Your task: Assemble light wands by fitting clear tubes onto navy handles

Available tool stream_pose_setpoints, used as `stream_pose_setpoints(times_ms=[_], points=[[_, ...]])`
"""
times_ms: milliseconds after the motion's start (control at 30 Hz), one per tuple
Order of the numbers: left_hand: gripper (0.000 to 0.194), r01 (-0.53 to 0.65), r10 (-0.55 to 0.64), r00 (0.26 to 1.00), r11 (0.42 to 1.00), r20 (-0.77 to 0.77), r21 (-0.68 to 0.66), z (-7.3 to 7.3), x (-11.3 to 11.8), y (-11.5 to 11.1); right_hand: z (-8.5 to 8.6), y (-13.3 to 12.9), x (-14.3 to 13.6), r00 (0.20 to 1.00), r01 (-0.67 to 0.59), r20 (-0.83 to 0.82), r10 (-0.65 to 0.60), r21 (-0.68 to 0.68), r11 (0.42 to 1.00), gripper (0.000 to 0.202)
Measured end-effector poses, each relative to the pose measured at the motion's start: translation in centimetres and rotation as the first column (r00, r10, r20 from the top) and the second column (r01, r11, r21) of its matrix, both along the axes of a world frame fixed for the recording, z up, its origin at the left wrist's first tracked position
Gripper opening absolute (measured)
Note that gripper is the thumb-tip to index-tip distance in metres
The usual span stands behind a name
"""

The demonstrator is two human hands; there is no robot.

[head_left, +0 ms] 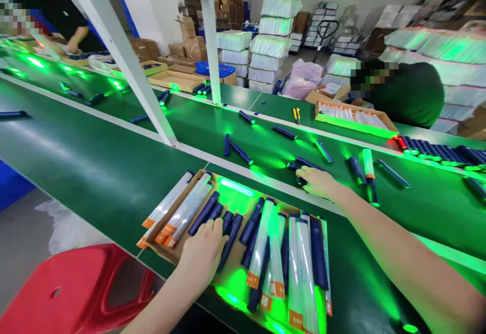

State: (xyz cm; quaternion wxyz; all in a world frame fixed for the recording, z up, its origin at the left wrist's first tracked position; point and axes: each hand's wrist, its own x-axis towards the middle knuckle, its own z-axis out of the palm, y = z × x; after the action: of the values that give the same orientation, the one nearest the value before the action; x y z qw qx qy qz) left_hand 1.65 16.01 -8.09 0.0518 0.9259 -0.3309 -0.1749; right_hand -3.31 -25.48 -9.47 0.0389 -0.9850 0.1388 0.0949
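My left hand (205, 248) reaches into a shallow cardboard box (172, 255), its fingers closed round a dark blue flashlight (231, 240). More dark blue flashlights (205, 212) lie beside it, some glowing green against the box walls. Clear-wrapped white tubes with orange ends (304, 268) lie across the right side of the box, and others (190, 207) along its left side. Over the green belt, my right hand (317, 179) has its fingers closed on a dark flashlight (301, 178), mostly hidden by the hand. Another flashlight (309, 163) lies just behind those fingers.
Loose flashlights (284, 132) are scattered along the belt (201, 131). A white post (121, 55) rises at left. Beyond stand a box of white tubes (353, 116), a flashlight row (444, 149), a yellow cutter (296, 115) and two other people. A red stool (64, 288) stands at lower left.
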Motion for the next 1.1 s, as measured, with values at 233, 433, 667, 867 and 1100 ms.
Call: stream_pose_setpoints(times_ms=[233, 433, 667, 867, 1100], points=[[0.017, -0.243, 0.308, 0.907, 0.940, 0.287, -0.239, -0.3, 6.3, 2.1, 3.5, -3.0, -5.4, 0.957, 0.248, 0.154, -0.246, 0.003, 0.969, 0.023], [0.018, -0.336, 0.234, 0.940, 0.745, -0.247, -0.576, 1.3, 8.0, -0.6, 3.6, -5.2, -9.7, 0.877, 0.480, -0.095, -0.471, 0.146, 0.865, 0.025], [0.030, -0.892, -0.351, 0.330, 0.189, -0.877, -0.411, 6.3, 3.8, -9.2, 5.6, 4.5, -12.7, 0.821, 0.548, -0.043, -0.569, 0.335, 0.766, 0.032], [0.036, -0.961, -0.542, 0.160, 0.105, -0.825, -0.255, 7.1, 0.7, -12.1, 7.1, 22.9, -18.0, 0.845, 0.291, -0.175, -0.505, 0.944, 0.159, 0.079], [0.033, -0.958, -0.547, 0.136, 0.141, -0.826, -0.251, 6.8, -1.0, -13.1, 4.4, 27.7, -16.7, 0.792, 0.176, -0.364, -0.490, 0.904, -0.389, 0.080]])
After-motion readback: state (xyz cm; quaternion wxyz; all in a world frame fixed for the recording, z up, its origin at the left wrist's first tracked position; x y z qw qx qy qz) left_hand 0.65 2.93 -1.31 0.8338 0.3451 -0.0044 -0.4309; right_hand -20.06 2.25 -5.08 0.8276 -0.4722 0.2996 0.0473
